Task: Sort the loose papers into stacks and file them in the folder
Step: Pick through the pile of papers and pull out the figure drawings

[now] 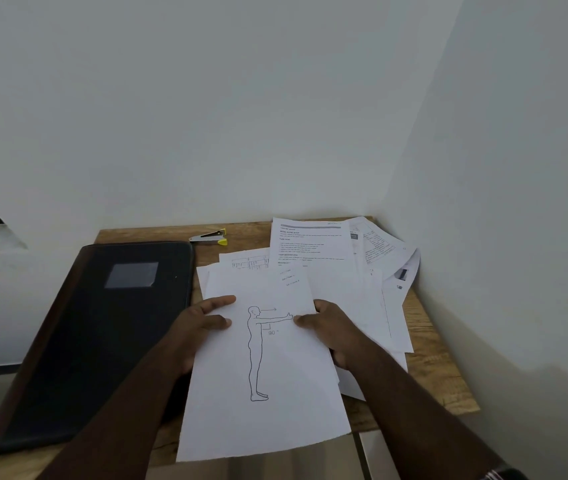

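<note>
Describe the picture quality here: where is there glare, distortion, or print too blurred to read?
Head view: wide-angle bending curves the wall corner and the black folder; soft glare on the folder's label window; the figure sheet, held by the left hand and right hand, is sharp, but text on the far printed page is unreadable.

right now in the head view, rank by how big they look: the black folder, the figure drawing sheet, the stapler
1. black folder, largest
2. figure drawing sheet, held in both hands nearer the camera, so it may look bigger than it is
3. stapler, clearly smallest, far back on the table
</note>
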